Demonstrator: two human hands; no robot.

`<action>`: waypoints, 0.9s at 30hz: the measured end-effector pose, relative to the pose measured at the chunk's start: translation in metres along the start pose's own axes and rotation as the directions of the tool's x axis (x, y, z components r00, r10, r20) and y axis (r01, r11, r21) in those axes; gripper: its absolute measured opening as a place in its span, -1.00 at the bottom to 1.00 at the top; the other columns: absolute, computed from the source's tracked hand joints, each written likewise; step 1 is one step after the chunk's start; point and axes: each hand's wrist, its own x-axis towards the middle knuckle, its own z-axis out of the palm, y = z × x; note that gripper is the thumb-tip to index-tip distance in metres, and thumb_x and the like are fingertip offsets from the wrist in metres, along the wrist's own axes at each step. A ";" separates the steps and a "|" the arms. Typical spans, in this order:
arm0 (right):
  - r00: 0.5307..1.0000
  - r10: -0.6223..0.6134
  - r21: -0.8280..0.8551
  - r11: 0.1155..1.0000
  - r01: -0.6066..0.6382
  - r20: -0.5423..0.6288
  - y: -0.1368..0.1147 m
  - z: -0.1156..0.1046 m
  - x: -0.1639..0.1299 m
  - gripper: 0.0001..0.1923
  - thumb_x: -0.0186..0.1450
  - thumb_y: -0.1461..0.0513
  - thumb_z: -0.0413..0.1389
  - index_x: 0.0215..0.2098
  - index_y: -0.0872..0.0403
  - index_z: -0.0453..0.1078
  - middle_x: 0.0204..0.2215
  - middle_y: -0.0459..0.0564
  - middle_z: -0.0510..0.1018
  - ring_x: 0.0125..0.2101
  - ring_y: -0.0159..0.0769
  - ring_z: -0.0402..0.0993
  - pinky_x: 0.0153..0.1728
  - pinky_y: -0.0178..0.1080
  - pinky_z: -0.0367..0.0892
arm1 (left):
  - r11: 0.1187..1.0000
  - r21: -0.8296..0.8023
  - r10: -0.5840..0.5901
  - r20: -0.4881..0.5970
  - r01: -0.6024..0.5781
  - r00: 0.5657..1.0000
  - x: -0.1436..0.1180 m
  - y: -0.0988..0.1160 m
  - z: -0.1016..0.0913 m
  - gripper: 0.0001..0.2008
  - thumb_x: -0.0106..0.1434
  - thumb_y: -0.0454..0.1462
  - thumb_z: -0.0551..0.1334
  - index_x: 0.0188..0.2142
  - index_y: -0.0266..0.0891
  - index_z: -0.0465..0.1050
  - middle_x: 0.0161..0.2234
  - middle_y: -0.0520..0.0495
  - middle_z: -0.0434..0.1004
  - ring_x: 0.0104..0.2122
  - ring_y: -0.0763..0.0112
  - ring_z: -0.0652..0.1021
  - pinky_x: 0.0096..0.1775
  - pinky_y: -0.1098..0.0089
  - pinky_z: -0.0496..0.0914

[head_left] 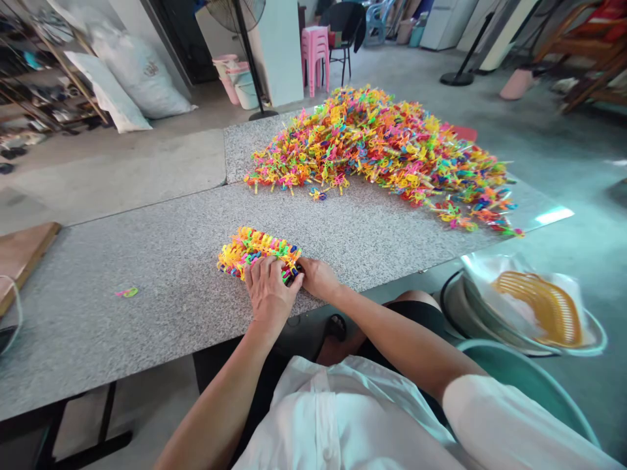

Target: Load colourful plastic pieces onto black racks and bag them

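Observation:
A bundle of small, brightly coloured plastic pieces (255, 245) lies near the front edge of the speckled table, its pieces packed side by side in rows. My left hand (269, 284) rests over the near side of this bundle, fingers bent round it and thumb toward its right end. At that right end is my right hand (316, 277), fingers curled in; whatever they pinch is hidden. Farther back spreads a large heap of similar loose pieces (382, 143) in yellow, orange, pink, green and blue.
A small green and pink piece (128, 292) lies alone on the grey speckled table (176, 261). A wooden board (29, 254) sits at the left. Below on the right stand a teal tub (519, 365) and a bucket holding a yellow basket (543, 303). A fan stand (247, 59) rises behind.

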 end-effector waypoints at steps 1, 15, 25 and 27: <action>1.000 0.005 -0.002 1.000 -0.005 -0.004 0.000 0.001 0.001 -0.73 0.47 0.31 0.06 0.09 0.11 0.48 -0.01 0.15 0.69 -0.03 -0.16 0.61 -0.06 -0.28 0.34 | 1.000 0.002 0.004 -0.002 -0.004 1.000 0.000 0.000 0.000 -0.69 0.30 -0.10 0.43 -0.04 -0.11 0.49 0.11 -0.25 0.59 0.23 -0.14 0.47 0.37 -0.22 0.19; 0.992 0.118 -0.079 0.989 -0.121 -0.041 -0.013 0.008 0.003 -0.70 0.55 0.19 0.01 0.14 0.11 0.44 0.02 0.21 0.69 -0.04 -0.09 0.66 -0.11 -0.25 0.42 | 1.000 0.009 0.017 0.015 -0.017 1.000 0.001 -0.002 -0.001 -0.78 0.38 -0.13 0.35 -0.02 -0.10 0.53 0.12 -0.24 0.59 0.23 -0.12 0.47 0.39 -0.23 0.17; 0.997 0.059 -0.135 0.989 -0.065 -0.052 -0.011 0.017 0.005 -0.68 0.59 0.20 -0.08 0.18 0.15 0.38 0.05 0.26 0.65 -0.04 -0.07 0.65 -0.08 -0.21 0.48 | 1.000 0.024 0.000 -0.040 0.001 0.999 0.000 -0.002 0.009 -0.77 0.41 -0.11 0.32 -0.05 -0.16 0.59 0.09 -0.25 0.63 0.23 -0.12 0.48 0.39 -0.20 0.15; 0.998 0.037 -0.130 0.991 -0.044 -0.055 -0.010 0.019 0.005 -0.68 0.59 0.20 -0.07 0.18 0.16 0.37 0.04 0.25 0.65 -0.03 -0.08 0.65 -0.07 -0.21 0.47 | 1.000 0.015 -0.009 -0.059 0.010 0.998 0.000 -0.002 0.011 -0.76 0.40 -0.10 0.33 -0.06 -0.18 0.60 0.10 -0.27 0.63 0.23 -0.12 0.48 0.39 -0.19 0.14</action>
